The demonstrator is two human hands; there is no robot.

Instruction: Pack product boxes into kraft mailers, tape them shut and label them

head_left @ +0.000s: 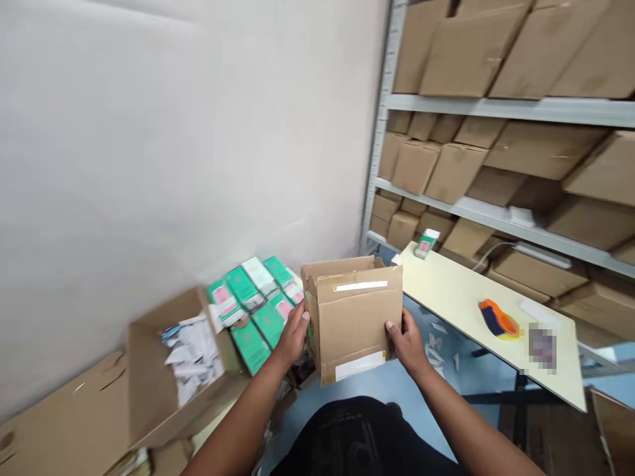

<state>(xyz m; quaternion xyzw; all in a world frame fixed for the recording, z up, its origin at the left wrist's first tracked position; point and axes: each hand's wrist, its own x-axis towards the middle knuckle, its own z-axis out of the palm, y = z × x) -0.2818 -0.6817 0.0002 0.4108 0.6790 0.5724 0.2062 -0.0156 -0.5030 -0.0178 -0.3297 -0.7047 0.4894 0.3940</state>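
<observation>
Between my two hands is a brown cardboard box (pixel 358 324), its top edge raised and uneven, with white label strips on the side facing me. My left hand (pixel 296 334) grips its left side, fingers mostly hidden behind the cardboard. On the right side, my right hand (pixel 407 340) clasps the box with the thumb on the front face. Just left of the box lie several green packets (pixel 269 324) with white and pink parts. What the box contains is hidden from this angle.
At the left stands an open carton (pixel 149 377) with crumpled white paper (pixel 194 360) inside. A pale table (pixel 446 284) at right bears a small green pack (pixel 426 243) and an orange-and-blue item (pixel 497 319). Behind it, metal shelving (pixel 496 106) holds several cartons. Paper scraps (pixel 434 350) lie on the blue floor.
</observation>
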